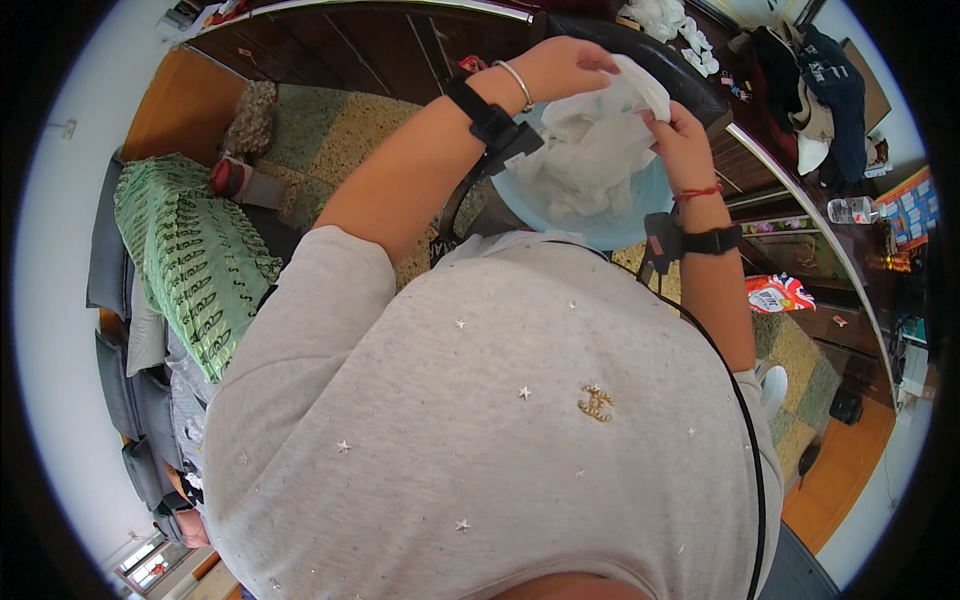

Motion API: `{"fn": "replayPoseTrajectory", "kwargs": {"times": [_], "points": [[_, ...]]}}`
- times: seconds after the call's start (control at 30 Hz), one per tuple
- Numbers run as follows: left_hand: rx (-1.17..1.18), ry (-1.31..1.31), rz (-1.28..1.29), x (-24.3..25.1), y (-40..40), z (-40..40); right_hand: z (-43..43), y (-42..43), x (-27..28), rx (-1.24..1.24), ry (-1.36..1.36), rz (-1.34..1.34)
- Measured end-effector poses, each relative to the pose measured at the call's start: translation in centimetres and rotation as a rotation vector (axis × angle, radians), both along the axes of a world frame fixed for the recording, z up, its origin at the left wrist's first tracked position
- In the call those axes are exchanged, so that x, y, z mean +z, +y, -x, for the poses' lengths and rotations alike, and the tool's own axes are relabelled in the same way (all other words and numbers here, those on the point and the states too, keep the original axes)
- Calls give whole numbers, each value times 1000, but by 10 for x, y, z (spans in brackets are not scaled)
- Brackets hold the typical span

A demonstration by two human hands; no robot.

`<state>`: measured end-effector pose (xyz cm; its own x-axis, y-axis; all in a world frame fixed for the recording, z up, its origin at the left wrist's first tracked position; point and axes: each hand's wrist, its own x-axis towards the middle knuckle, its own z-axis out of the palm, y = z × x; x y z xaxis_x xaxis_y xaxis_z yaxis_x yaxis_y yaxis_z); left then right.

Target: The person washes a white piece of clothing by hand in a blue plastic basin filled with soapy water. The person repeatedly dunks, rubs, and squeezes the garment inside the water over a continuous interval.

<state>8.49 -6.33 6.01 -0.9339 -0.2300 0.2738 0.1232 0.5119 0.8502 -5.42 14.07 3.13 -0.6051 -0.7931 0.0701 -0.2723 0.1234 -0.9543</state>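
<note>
A light blue plastic basin [517, 196] stands before me with thin white translucent material [600, 154], cloth or plastic film, heaped in it. My left hand [574, 67] pinches one edge of a white piece at the basin's far side. On the right of that piece, my right hand [681, 131] grips its other end between thumb and fingers. The piece is stretched between both hands above the heap and seems to hang down into it. Part of the basin's rim is hidden by my left arm and the material.
A black padded chair or stool edge [660, 56] lies beyond the basin. Around it curves a dark wooden cabinet [375, 45]. More white material [660, 15], dark clothes [832, 90] and a plastic bottle [853, 211] lie on top. A green patterned cover [195, 262] is at left. A black cable runs down my right side.
</note>
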Motion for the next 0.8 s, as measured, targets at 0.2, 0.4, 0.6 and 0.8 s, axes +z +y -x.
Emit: {"fn": "replayPoseTrajectory", "kwargs": {"times": [0.2, 0.4, 0.6, 0.8], "points": [[446, 82, 543, -65, 14, -10, -22, 7, 52, 135, -270, 236], [290, -110, 323, -31, 4, -2, 5, 22, 87, 103, -297, 336], [222, -42, -185, 7, -46, -1, 33, 34, 88, -4, -262, 270], [87, -139, -490, 20, -30, -10, 52, 43, 32, -17, -365, 112]]}}
